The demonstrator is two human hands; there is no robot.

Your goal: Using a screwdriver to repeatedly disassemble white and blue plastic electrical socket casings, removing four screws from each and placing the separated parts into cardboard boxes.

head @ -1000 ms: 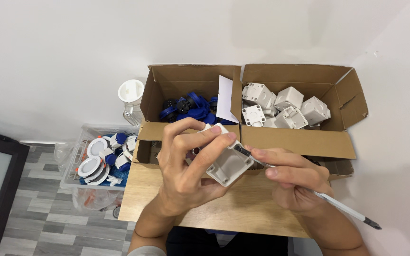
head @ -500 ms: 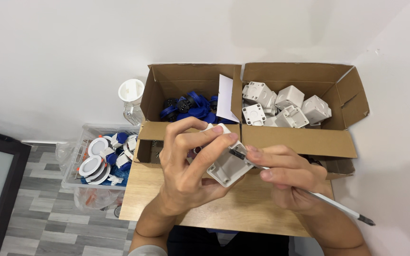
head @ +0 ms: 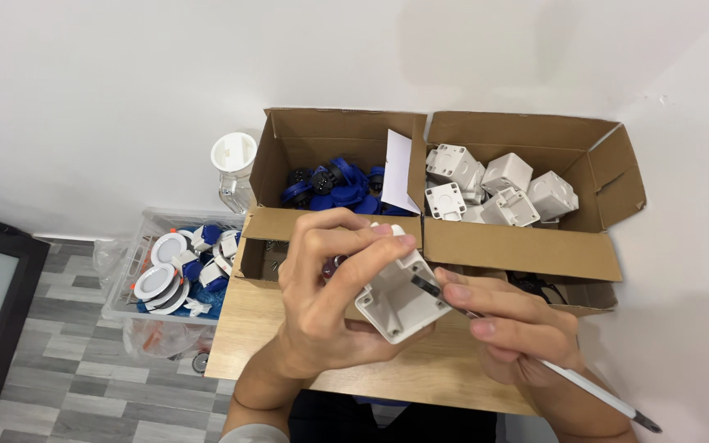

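Note:
My left hand [head: 330,295] grips a small white plastic box [head: 400,297] with its hollow side facing up, tilted over the wooden table [head: 281,344]. My right hand [head: 510,324] holds a long thin tool [head: 584,384] like a pen, white along the shaft with a dark end. Its metal tip rests on the box's rim at the right. Both hands are close together above the table's middle.
Behind the hands are two open cardboard boxes: the left one [head: 289,152] holds blue parts and a white card, the right one [head: 609,176] holds several white plastic boxes. A clear bin [head: 125,271] of round white and blue parts and a white-capped jar [head: 234,164] stand at the left.
The tool's tip has stayed at the white box's rim while my right hand shifted slightly; the box turned a little in my left hand.

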